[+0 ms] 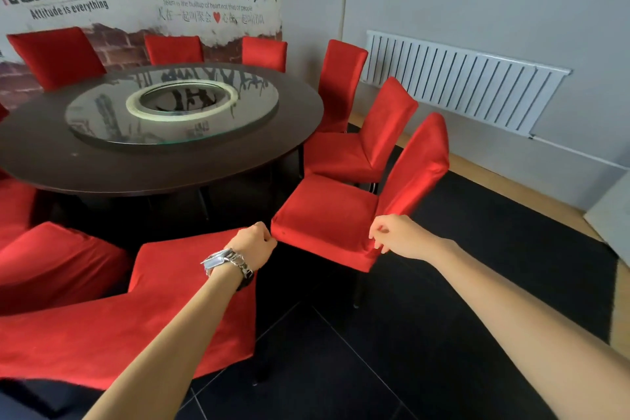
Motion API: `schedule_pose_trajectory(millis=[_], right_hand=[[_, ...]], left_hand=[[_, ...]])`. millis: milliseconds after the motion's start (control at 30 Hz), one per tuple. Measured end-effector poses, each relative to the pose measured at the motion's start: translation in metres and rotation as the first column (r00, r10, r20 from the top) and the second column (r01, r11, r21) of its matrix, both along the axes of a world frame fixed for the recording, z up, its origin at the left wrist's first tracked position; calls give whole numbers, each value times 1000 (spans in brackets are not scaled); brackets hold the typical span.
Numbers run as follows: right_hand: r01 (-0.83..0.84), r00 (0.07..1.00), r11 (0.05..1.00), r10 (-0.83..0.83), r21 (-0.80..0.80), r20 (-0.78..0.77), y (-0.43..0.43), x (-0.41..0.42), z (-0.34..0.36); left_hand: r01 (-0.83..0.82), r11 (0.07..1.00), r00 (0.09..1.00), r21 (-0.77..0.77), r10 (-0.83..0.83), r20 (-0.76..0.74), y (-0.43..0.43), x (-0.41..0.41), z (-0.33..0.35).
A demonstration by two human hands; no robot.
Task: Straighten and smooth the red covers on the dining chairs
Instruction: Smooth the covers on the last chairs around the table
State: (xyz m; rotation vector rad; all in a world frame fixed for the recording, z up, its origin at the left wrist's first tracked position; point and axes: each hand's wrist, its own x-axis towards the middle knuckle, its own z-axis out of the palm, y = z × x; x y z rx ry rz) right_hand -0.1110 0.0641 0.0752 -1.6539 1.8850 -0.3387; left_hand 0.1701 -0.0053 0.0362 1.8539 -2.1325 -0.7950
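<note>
the red cover (327, 211) sits on the chair (356, 290) just right of the round table (41, 160). the left hand (254, 244) pinches its near front corner, the right hand (392, 235) its near rear corner. pull both down evenly, i judge, keeping the 2 corners level. the seat faces left toward the table; the back's long axis rises far-right.

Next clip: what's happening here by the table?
A person is working on the red cover of one dining chair beside the round table. The left hand pinches the cover at one near corner of the seat. The right hand pinches it at the other corner, by the base of the backrest. The seat fabric looks fairly smooth, with a few folds where the right hand grips.
</note>
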Motion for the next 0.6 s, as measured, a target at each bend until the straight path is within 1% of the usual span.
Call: schedule_pose_trajectory(millis=[100, 300, 467, 600], right_hand=[[13, 999, 1000, -13, 14, -46, -2, -33, -3], [50, 996, 998, -47, 29, -75, -20, -90, -17], [72, 992, 997, -70, 15, -105, -61, -140, -15], [42, 987, 999, -37, 28, -155, -108, -179, -3]], left_hand=[[36, 999, 999, -35, -36, 17, -8, -31, 6], [106, 994, 992, -21, -104, 70, -40, -92, 2], [138, 990, 990, -10, -137, 45, -82, -147, -7], [133, 991, 991, -8, -132, 29, -119, -188, -12]])
